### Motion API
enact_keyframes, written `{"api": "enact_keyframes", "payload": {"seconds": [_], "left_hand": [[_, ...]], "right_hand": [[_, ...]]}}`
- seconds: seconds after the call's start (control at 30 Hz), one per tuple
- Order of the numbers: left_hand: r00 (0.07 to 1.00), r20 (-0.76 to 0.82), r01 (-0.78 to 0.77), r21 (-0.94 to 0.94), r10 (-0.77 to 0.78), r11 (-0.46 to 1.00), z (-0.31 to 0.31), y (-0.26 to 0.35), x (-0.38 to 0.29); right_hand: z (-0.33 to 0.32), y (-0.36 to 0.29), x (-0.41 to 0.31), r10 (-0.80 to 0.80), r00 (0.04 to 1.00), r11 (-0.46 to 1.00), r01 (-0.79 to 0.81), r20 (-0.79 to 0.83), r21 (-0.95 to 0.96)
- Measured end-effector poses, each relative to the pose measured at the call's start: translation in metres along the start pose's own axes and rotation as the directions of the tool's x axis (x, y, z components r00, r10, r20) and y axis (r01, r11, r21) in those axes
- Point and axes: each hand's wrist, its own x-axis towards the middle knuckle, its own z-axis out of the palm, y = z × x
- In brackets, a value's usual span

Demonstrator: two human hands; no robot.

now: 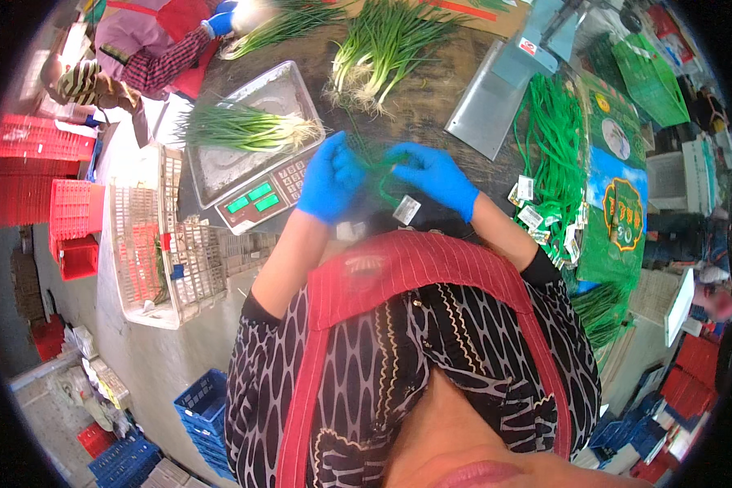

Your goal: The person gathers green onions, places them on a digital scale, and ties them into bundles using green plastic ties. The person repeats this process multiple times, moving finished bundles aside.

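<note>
Both of my hands wear blue gloves. Between them stretches a green mesh net sleeve (388,189), blurred in the middle, with a white printed tag (407,210) hanging from it. My right hand (436,175) pinches the bunched net between thumb and fingers. My left hand (330,178) is curled around the thin, spread side of the net. Just left of it, a bunch of scallions (250,129) lies on the tray of a digital scale (253,204), roots towards my hand. Beyond my hands, a larger pile of scallions (381,55) rests on the dark table (430,116).
A metal stand (488,100) is on the table's right. Beside it hang many tagged green net sleeves (555,140), next to a green printed box (616,183). A white plastic crate (143,244) stands left. Across the table, a co-worker's gloved hand (222,21) is near more scallions (274,27).
</note>
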Motion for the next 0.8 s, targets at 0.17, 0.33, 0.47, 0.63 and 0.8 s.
{"api": "enact_keyframes", "payload": {"seconds": [0.17, 0.33, 0.47, 0.63, 0.8], "left_hand": [[0.953, -0.243, 0.096, 0.810, 0.182, 0.579, 0.051, -0.018, -0.028], [0.873, -0.482, 0.095, 0.324, 0.078, 0.941, -0.004, -0.008, -0.010], [0.964, 0.211, 0.180, -0.066, -0.162, 0.981, -0.018, -0.005, 0.004], [0.967, -0.202, 0.122, 0.902, 0.156, 0.415, 0.043, -0.016, -0.025], [0.936, -0.295, 0.114, 0.771, 0.192, 0.626, -0.028, -0.011, 0.004]], "right_hand": [[-0.020, 0.014, 0.003, 0.593, 0.805, 0.280, -0.200, -0.006, 0.939], [-0.029, -0.019, -0.016, 0.144, 0.939, 0.648, -0.328, 0.312, 0.687], [-0.030, 0.036, -0.005, -0.003, 1.000, 0.898, 0.002, -0.002, -0.439], [-0.027, 0.039, -0.001, 0.452, 0.889, 0.535, -0.337, 0.075, 0.775], [-0.027, -0.010, -0.017, 0.096, 0.892, 0.385, -0.443, 0.442, 0.810]]}}
